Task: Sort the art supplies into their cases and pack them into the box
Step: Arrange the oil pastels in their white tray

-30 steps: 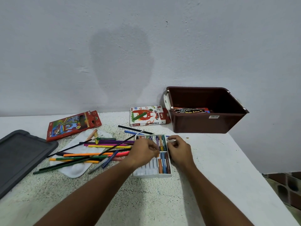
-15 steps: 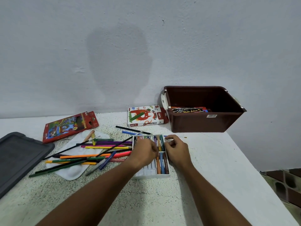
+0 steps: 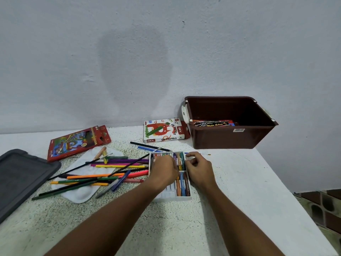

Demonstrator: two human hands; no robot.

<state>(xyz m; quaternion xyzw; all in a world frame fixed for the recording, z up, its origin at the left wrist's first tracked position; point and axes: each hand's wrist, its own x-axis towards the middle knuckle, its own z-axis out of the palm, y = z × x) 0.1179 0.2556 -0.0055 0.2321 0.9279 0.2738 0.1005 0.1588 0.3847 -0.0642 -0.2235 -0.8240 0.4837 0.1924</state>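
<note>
Head view: pastel tray (image 3: 172, 197) lies lengthwise away from viewer under both hands (image 3: 181, 169)

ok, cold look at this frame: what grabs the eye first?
Both hands, left hand and right hand, meet over the white oil pastel tray at table centre. Left of it, a loose heap of coloured pencils and markers sprawls across a white palette. At the back right stands the open brown box, one paint case already inside.
</note>
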